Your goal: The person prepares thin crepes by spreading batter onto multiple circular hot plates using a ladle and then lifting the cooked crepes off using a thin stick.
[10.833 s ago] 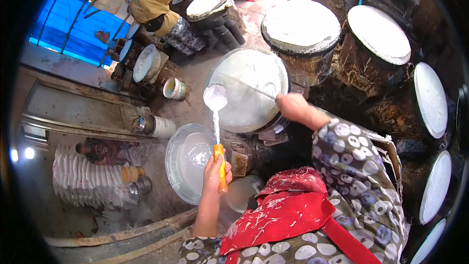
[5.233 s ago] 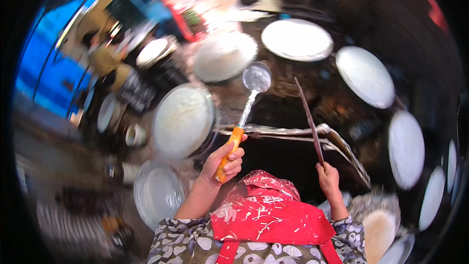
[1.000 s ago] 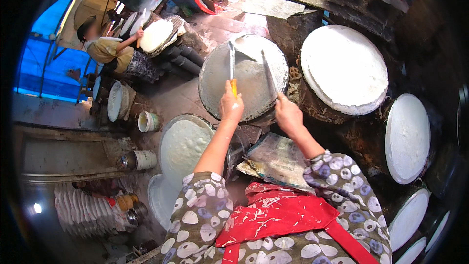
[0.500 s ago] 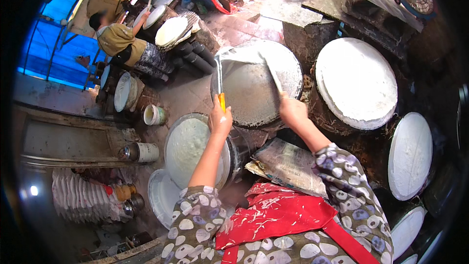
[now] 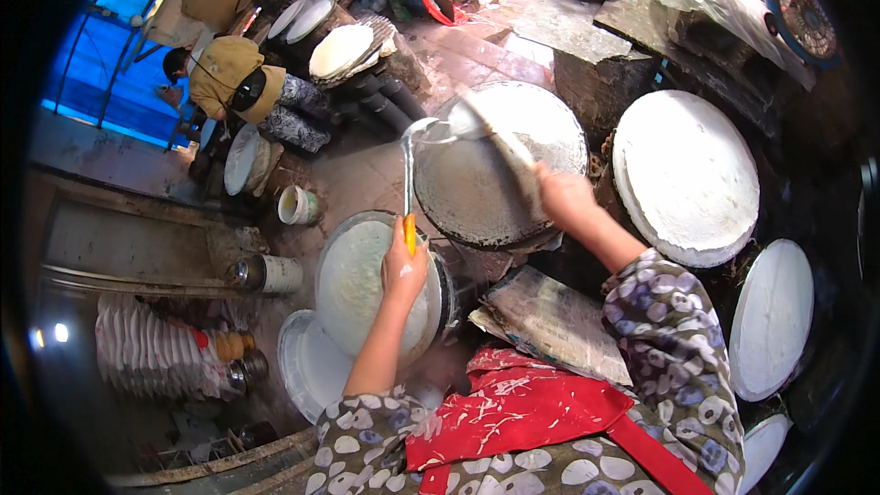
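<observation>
My left hand (image 5: 403, 266) is closed round the yellow handle of a metal ladle (image 5: 409, 174). The ladle's whitish bowl end is over the left edge of a round, dark griddle (image 5: 477, 197). My right hand (image 5: 565, 199) grips a long, pale, flat scraper (image 5: 502, 145), smeared by motion. Its far end meets or overlaps the ladle's bowl; I cannot tell if they touch. A whitish film covers the far part of the griddle. Beneath my left forearm stands a wide bucket of pale batter (image 5: 353, 261).
A second round top with a white cover (image 5: 686, 174) stands right of the griddle, another white disc (image 5: 772, 321) nearer. Folded boards (image 5: 559, 321) lie before my red apron. A white tub (image 5: 307, 357) stands at lower left. Another person (image 5: 234, 78) bends at far left; a fan (image 5: 802, 14) is far right.
The scraper's far end has swung left to the ladle's bowl. The ladle's bowl end has come nearer to me. The other person has bent lower. My view has shifted slightly.
</observation>
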`<action>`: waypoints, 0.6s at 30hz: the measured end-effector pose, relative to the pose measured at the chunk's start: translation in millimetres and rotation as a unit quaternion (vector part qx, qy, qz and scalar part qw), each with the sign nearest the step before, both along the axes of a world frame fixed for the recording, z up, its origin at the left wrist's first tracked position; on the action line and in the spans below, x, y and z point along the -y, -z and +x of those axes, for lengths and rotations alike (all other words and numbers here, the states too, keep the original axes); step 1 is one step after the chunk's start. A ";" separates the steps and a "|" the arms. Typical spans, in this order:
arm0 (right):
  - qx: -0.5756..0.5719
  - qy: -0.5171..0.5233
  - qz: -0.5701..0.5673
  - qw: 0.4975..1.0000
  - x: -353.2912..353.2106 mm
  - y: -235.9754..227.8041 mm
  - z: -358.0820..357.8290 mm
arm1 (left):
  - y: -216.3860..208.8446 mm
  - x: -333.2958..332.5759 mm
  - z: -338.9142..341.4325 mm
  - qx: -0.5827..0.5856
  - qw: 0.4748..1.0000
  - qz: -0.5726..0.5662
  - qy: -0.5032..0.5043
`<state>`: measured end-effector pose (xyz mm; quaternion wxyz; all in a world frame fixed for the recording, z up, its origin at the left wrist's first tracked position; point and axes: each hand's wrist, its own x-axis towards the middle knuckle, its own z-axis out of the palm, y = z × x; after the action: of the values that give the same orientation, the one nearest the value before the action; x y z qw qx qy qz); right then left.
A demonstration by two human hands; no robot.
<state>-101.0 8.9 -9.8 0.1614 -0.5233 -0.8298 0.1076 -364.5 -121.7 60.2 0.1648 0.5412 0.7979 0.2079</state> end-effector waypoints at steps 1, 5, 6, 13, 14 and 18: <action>0.014 0.033 -0.026 0.999 -14.1 1.3 10.3 | -4.2 5.9 -2.3 0.013 1.000 -0.001 -0.009; 0.062 -0.041 -0.015 0.997 -11.0 6.6 -3.2 | 0.8 10.9 -9.7 0.030 0.999 0.027 -0.002; 0.058 -0.079 -0.021 0.995 -3.5 4.5 -10.9 | 1.3 14.3 -9.4 0.038 0.999 0.026 -0.011; 0.007 -0.049 0.039 0.998 -47.4 1.7 22.1 | 4.0 37.9 -15.7 0.140 0.989 0.032 -0.040; 0.038 -0.071 0.004 0.997 -43.0 4.1 18.7 | 10.9 40.1 -18.6 0.134 0.990 0.031 -0.039; 0.132 -0.192 -0.064 0.970 0.3 -21.7 -0.4 | 4.6 55.9 -21.3 0.246 0.963 -0.019 -0.105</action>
<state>-101.5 8.7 11.8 -0.0070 -0.3727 -0.9201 0.1199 -385.8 -177.6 55.6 0.3436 0.3834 0.7890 0.3352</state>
